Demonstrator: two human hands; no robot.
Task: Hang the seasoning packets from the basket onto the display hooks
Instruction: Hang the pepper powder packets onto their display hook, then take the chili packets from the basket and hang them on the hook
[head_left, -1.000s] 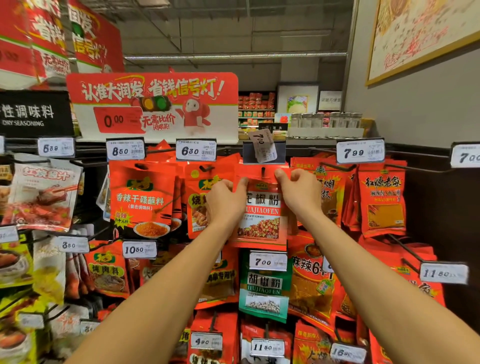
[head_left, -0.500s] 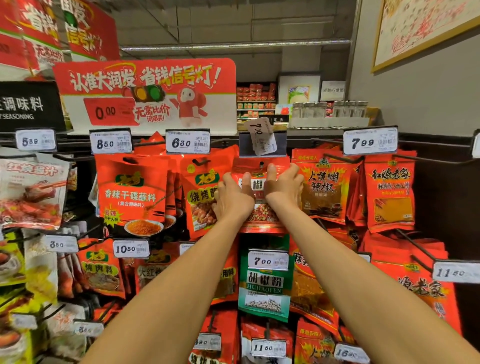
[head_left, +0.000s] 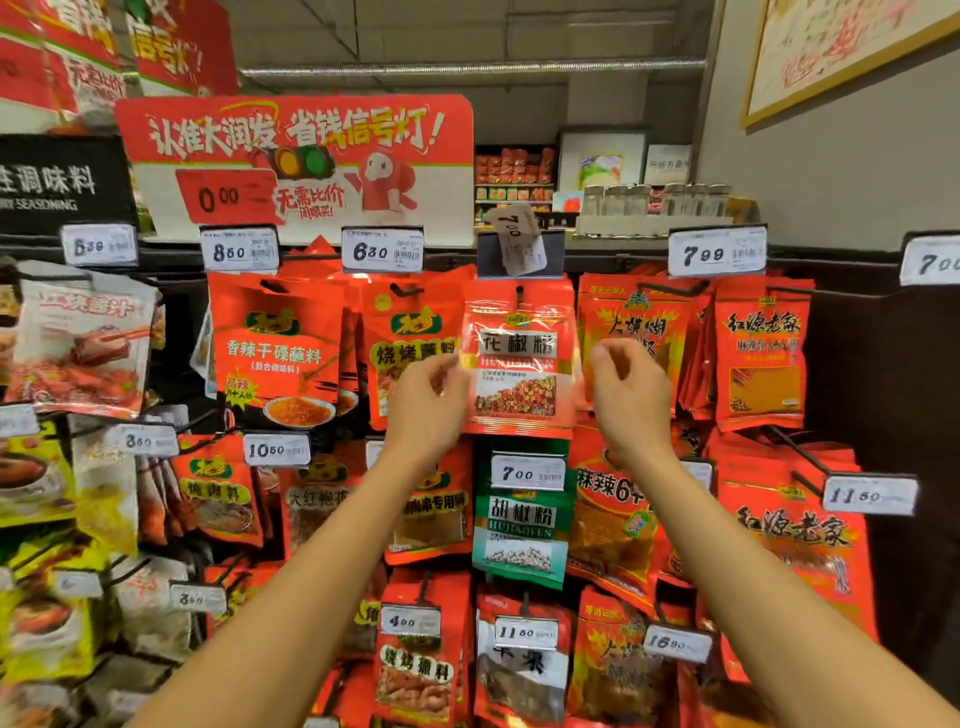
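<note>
So the red seasoning packet (head_left: 519, 358) with the pepper picture is hanging on its display hook (head_left: 518, 291) right in the middle of the frame, just under a tilted 7.00 price tag (head_left: 517, 239). It hangs flat and upright, tucked between the orange-red barbecue packets (head_left: 402, 332) on its left and the flame-print packets (head_left: 628, 322) on its right.

The person's left hand (head_left: 428, 402) sits at the packet's left edge, fingers (head_left: 441, 371) loosely curled. Can't tell if the fingertips actually touch the edge or just hover beside it, but they don't wrap around anything. The right hand (head_left: 628, 392) is just off the packet's right edge, fingers (head_left: 608, 358) also loosely curled and holding nothing, with a small gap to the packet. It covers part of the flame-print packets.

Below the hung packet there's a green pepper packet (head_left: 522, 525) with its own 7.00 tag. Upper left of the frame has a big red promo sign (head_left: 296, 156), and a black rack wall (head_left: 872, 374) shows at the right.
</note>
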